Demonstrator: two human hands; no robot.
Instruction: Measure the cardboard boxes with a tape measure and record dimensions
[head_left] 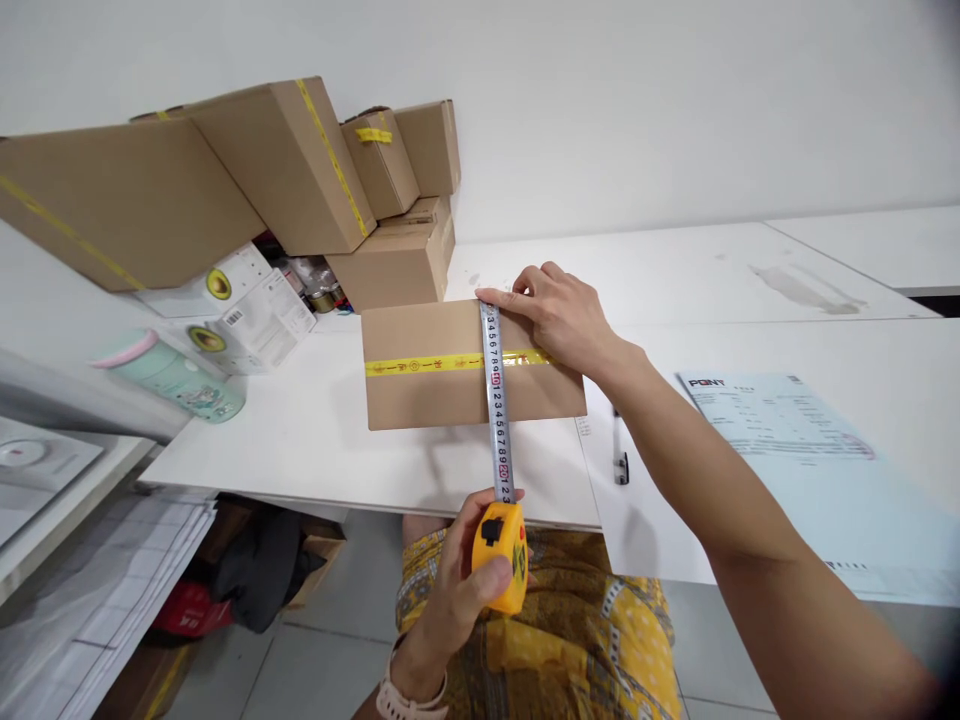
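A flat cardboard box (420, 395) sealed with yellow tape lies on the white table (315, 450). A tape measure's blade (496, 400) runs across the box from its far edge toward me. My right hand (559, 315) presses the blade's end against the box's far edge, fingers pinched together. My left hand (457, 585), below the table's front edge, grips the yellow tape measure case (501, 555). A watch sits on that wrist.
Several taped cardboard boxes (300, 170) are stacked at the back left, with white product boxes (240, 300) and a mint flask (176, 375) lying beside them. A black pen (620, 460) and a printed sheet (780, 420) lie to the right. Papers and clutter sit under the table.
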